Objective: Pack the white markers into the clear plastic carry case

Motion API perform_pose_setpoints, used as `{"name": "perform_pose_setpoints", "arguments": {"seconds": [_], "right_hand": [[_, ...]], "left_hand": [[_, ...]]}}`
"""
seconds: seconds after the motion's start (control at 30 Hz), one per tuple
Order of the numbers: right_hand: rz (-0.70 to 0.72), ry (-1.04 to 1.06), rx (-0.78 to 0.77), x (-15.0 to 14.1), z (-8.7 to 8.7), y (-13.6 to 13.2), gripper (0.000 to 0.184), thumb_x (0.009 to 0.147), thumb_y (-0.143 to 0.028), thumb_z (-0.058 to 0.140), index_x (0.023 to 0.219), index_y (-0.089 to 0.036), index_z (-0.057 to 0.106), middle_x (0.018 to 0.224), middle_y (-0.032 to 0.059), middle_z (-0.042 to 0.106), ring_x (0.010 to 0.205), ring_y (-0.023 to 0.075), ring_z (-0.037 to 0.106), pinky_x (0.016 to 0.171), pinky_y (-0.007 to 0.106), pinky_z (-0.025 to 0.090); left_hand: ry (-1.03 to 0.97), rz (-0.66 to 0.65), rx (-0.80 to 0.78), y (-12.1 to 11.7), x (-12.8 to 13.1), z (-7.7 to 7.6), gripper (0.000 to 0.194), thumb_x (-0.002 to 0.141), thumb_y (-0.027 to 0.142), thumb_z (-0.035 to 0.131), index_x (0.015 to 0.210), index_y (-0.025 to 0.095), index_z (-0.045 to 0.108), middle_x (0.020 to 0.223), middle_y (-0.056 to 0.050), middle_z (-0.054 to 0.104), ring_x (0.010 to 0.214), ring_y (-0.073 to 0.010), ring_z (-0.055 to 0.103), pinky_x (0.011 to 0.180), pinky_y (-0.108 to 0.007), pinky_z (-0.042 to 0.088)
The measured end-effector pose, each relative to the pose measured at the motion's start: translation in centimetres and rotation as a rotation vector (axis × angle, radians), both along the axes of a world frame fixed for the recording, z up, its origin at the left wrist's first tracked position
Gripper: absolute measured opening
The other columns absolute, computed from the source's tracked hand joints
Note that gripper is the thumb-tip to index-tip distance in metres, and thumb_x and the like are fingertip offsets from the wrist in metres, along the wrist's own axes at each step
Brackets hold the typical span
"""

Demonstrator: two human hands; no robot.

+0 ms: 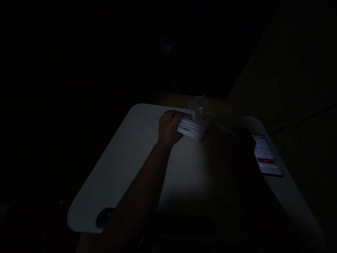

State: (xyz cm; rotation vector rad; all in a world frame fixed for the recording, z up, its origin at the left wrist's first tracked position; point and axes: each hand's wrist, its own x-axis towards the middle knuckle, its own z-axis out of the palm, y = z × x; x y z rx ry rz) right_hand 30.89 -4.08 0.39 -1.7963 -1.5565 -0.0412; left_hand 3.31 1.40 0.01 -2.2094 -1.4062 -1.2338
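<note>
My left hand [170,129] is closed around one end of a bundle of white markers [191,129], holding it just above or on the pale table. Red and green tips show at the bundle's right end. A clear plastic wrapper [200,108] sticks up over that end, catching a little light. In deep shadow to the right is my right hand [242,140], between the markers and a phone. A faint pale strip runs from the wrapper toward it. Its fingers are too dark to make out.
A phone [265,154] with a lit screen lies on the table [126,165] at the right. Near the front left corner is a dark rounded object [104,216], partly behind my left forearm. A dark cable [302,119] runs along the right. Surroundings are nearly black.
</note>
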Motion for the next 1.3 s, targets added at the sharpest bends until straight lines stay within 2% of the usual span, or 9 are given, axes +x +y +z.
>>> {"name": "perform_pose_setpoints", "arguments": {"seconds": [0.13,0.3,0.43,0.57,0.67,0.77,0.97,1.17,1.3], "right_hand": [[0.013,0.052,0.058,-1.3,0.7,-1.4,0.038,0.083,-0.04,0.051,0.112,-0.019,0.062,0.111,0.0097,0.063,0.097,0.0226,0.058,0.088,0.043,0.045],[0.03,0.11,0.176,-2.1,1.4,-2.1,0.037,0.081,-0.042,0.055,0.108,-0.018,0.064,0.105,0.0093,0.065,0.093,0.0206,0.06,0.081,0.038,0.048],[-0.113,0.12,0.308,-2.3,2.4,-2.7,0.038,0.08,-0.042,0.057,0.105,-0.014,0.065,0.103,0.0115,0.065,0.092,0.0219,0.059,0.081,0.041,0.049],[-0.202,0.257,0.511,-2.1,3.3,-3.6,0.045,0.081,-0.049,0.057,0.108,-0.014,0.062,0.107,0.0134,0.06,0.097,0.0245,0.058,0.082,0.044,0.05],[-0.256,0.339,0.621,-1.6,3.7,-4.0,0.049,0.082,-0.05,0.057,0.112,-0.012,0.06,0.115,0.0154,0.055,0.108,0.0271,0.055,0.091,0.046,0.048],[-0.293,0.375,0.666,-1.5,3.8,-4.1,0.051,0.082,-0.049,0.057,0.116,-0.011,0.059,0.116,0.0149,0.054,0.111,0.0267,0.054,0.094,0.046,0.047],[-0.247,0.43,0.659,-3.1,4.1,-4.2,0.05,0.083,-0.052,0.054,0.114,-0.013,0.061,0.114,0.0135,0.057,0.105,0.0233,0.055,0.085,0.042,0.052],[-0.214,0.332,0.653,-4.7,4.1,-4.6,0.05,0.085,-0.052,0.052,0.11,-0.011,0.063,0.104,0.0128,0.061,0.1,0.0218,0.057,0.083,0.039,0.052],[-0.138,0.272,0.604,-4.9,3.5,-5.0,0.044,0.085,-0.048,0.055,0.115,-0.017,0.062,0.1,0.0102,0.063,0.096,0.0211,0.06,0.079,0.037,0.052]], "left_hand": [[0.006,0.003,-0.009,-0.1,0.0,0.2,0.04,0.073,0.024,0.064,0.113,0.023,0.055,0.113,-0.009,0.059,0.108,-0.0261,0.052,0.088,-0.04,0.043],[-0.005,0.009,0.011,0.0,0.0,0.1,0.039,0.072,0.022,0.064,0.111,0.022,0.056,0.111,-0.009,0.06,0.106,-0.0254,0.053,0.088,-0.04,0.044],[-0.004,0.011,0.014,0.1,0.0,0.0,0.039,0.072,0.022,0.064,0.11,0.022,0.056,0.111,-0.008,0.06,0.105,-0.0254,0.053,0.088,-0.04,0.044],[0.0,0.017,0.017,0.0,-0.1,0.0,0.04,0.071,0.023,0.065,0.111,0.023,0.056,0.111,-0.008,0.06,0.105,-0.0256,0.053,0.087,-0.04,0.044],[-0.002,0.012,0.02,0.0,-0.2,-0.2,0.041,0.072,0.023,0.065,0.112,0.022,0.055,0.112,-0.009,0.06,0.106,-0.0258,0.053,0.088,-0.04,0.044],[-0.004,0.006,0.004,0.1,-0.3,-0.3,0.043,0.071,0.023,0.066,0.112,0.023,0.055,0.113,-0.009,0.06,0.108,-0.0261,0.052,0.089,-0.041,0.043],[0.002,0.015,0.015,0.1,-0.3,-0.4,0.042,0.07,0.023,0.066,0.111,0.023,0.055,0.112,-0.009,0.06,0.107,-0.0257,0.053,0.088,-0.04,0.044],[0.005,0.029,0.016,0.0,-0.3,-0.2,0.04,0.071,0.023,0.065,0.111,0.023,0.055,0.112,-0.008,0.06,0.106,-0.025,0.053,0.088,-0.039,0.044],[-0.005,0.006,0.014,0.0,-0.3,-0.1,0.042,0.071,0.023,0.065,0.112,0.022,0.055,0.113,-0.009,0.059,0.107,-0.0255,0.052,0.089,-0.04,0.043]]}}
